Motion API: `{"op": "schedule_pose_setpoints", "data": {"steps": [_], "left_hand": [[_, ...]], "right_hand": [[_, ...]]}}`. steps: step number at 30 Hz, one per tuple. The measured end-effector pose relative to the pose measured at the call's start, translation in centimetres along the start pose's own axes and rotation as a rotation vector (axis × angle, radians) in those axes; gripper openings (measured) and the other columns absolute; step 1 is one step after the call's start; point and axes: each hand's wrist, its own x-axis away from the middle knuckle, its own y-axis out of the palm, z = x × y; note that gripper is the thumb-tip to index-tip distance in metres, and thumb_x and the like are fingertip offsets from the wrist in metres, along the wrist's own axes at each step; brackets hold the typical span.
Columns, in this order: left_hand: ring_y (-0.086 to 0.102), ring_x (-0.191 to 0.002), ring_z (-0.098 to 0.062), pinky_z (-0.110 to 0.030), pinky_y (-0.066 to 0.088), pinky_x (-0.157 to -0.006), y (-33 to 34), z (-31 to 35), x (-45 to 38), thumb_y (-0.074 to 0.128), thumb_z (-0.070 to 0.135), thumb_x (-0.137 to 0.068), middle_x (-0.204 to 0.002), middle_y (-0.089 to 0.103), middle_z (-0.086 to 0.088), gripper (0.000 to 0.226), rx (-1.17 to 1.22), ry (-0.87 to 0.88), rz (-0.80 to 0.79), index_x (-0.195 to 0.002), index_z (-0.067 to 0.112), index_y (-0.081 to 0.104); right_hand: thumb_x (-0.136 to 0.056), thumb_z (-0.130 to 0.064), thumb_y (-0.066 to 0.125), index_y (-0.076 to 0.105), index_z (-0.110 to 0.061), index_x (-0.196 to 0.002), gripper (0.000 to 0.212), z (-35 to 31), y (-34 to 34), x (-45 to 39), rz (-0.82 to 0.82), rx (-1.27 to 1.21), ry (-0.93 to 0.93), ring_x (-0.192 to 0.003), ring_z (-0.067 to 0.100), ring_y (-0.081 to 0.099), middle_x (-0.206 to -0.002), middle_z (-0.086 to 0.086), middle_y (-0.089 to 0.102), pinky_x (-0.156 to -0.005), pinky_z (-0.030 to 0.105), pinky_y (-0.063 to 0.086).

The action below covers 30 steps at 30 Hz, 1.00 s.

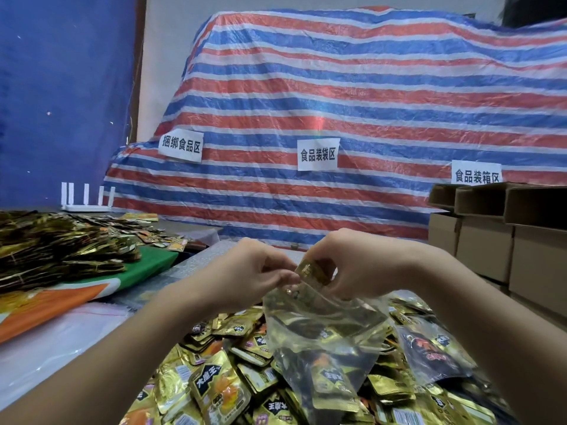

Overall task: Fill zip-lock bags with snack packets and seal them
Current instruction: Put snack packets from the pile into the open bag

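Note:
A clear zip-lock bag (322, 329) hangs upright in front of me with several gold snack packets inside. My left hand (245, 271) pinches the bag's top edge on its left side. My right hand (356, 265) pinches the top on the right, together with a gold packet (310, 271) that sticks up out of the bag's mouth. Under the bag lies a heap of loose gold snack packets (221, 384). A second filled clear bag (432, 354) rests on the heap to the right.
A stack of bundled gold packets (58, 246) sits on a green and orange cloth at left. Open cardboard boxes (503, 228) stand at right. A striped tarp (337, 118) with paper labels fills the back. A white router (87, 199) is at far left.

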Motion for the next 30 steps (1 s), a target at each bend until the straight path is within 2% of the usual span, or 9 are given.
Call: {"op": "schedule_pose_setpoints", "data": {"steps": [4, 7, 11, 14, 18, 21, 24, 27, 30], "left_hand": [[0.071, -0.076, 0.0, -0.028, 0.06, -0.078, -0.8, 0.0, -0.6, 0.065, 0.024, -0.092, -0.082, 0.074, 0.018, 0.018, 0.06, 0.035, 0.1, -0.091, 0.041, 0.07], [0.071, -0.069, -0.003, -0.026, 0.06, -0.073, -1.4, 0.2, -1.2, 0.067, 0.021, -0.091, -0.077, 0.074, 0.011, 0.01, 0.059, 0.093, 0.175, -0.089, 0.026, 0.076], [0.071, -0.067, -0.005, -0.022, 0.058, -0.065, -1.8, 0.5, -1.7, 0.066, 0.019, -0.093, -0.074, 0.073, 0.008, 0.01, 0.071, 0.118, 0.225, -0.087, 0.018, 0.075], [0.07, -0.067, -0.006, -0.027, 0.059, -0.066, -1.9, 0.4, -1.5, 0.064, 0.021, -0.094, -0.074, 0.072, 0.006, 0.013, 0.061, 0.1, 0.217, -0.084, 0.023, 0.072], [0.07, -0.068, -0.009, -0.031, 0.06, -0.068, -1.4, -0.4, -0.9, 0.062, 0.024, -0.095, -0.074, 0.071, 0.006, 0.016, 0.076, 0.045, 0.193, -0.082, 0.019, 0.07], [0.07, -0.067, -0.007, -0.031, 0.06, -0.067, -0.9, -1.1, -0.3, 0.06, 0.026, -0.096, -0.074, 0.07, 0.008, 0.018, 0.079, 0.022, 0.192, -0.081, 0.021, 0.068], [0.069, -0.069, -0.007, -0.031, 0.059, -0.068, -0.6, -1.8, 0.0, 0.058, 0.029, -0.096, -0.074, 0.07, 0.008, 0.018, 0.078, 0.0, 0.204, -0.081, 0.022, 0.067], [0.069, -0.069, -0.005, -0.032, 0.059, -0.069, -0.3, -2.7, 0.4, 0.059, 0.026, -0.096, -0.075, 0.071, 0.009, 0.017, 0.061, -0.013, 0.196, -0.081, 0.021, 0.067], [0.07, -0.07, -0.007, -0.035, 0.06, -0.072, -0.1, -3.6, 1.0, 0.059, 0.02, -0.096, -0.077, 0.071, 0.007, 0.016, 0.091, -0.031, 0.174, -0.083, 0.018, 0.067]], "right_hand": [[-0.087, -0.013, 0.067, 0.073, -0.025, -0.114, 0.03, 0.2, -1.1, 0.1, 0.143, -0.013, 0.002, -0.081, 0.004, 0.062, -0.086, -0.016, 0.065, -0.074, 0.019, 0.052], [-0.093, -0.014, 0.065, 0.076, -0.019, -0.106, 0.018, 0.5, -1.8, 0.1, 0.234, -0.067, -0.022, -0.075, 0.002, 0.063, -0.084, -0.013, 0.07, -0.067, 0.014, 0.048], [-0.102, -0.033, 0.051, 0.073, -0.01, -0.089, 0.033, 0.5, -2.1, 0.5, 0.271, -0.278, 0.001, -0.07, 0.016, 0.066, -0.076, 0.003, 0.071, -0.066, 0.031, 0.054], [-0.096, -0.046, 0.054, 0.071, -0.01, -0.086, 0.041, 0.4, -1.5, 1.0, 0.264, -0.226, -0.065, -0.073, 0.025, 0.064, -0.079, 0.009, 0.07, -0.067, 0.043, 0.051], [-0.092, -0.027, 0.069, 0.075, -0.016, -0.09, 0.012, 1.0, -0.2, 1.0, 0.28, -0.229, -0.078, -0.078, 0.005, 0.065, -0.083, -0.008, 0.07, -0.075, 0.027, 0.055], [-0.091, -0.02, 0.071, 0.076, -0.013, -0.092, 0.009, 1.2, 0.6, 0.7, 0.332, -0.237, -0.104, -0.08, 0.005, 0.064, -0.085, -0.007, 0.071, -0.075, 0.019, 0.053], [-0.094, -0.021, 0.066, 0.075, -0.01, -0.092, 0.014, 1.3, 1.7, 0.0, 0.354, -0.277, -0.122, -0.078, 0.008, 0.066, -0.084, -0.003, 0.073, -0.076, 0.025, 0.055], [-0.101, -0.025, 0.053, 0.071, -0.009, -0.087, 0.027, 2.1, 2.6, -0.9, 0.34, -0.569, -0.072, -0.074, 0.012, 0.07, -0.079, 0.004, 0.073, -0.075, 0.029, 0.059], [-0.104, -0.025, 0.047, 0.068, -0.004, -0.089, 0.033, 4.4, 3.3, -2.3, 0.395, -0.945, 0.138, -0.076, 0.019, 0.071, -0.081, 0.007, 0.073, -0.073, 0.031, 0.061]]}}
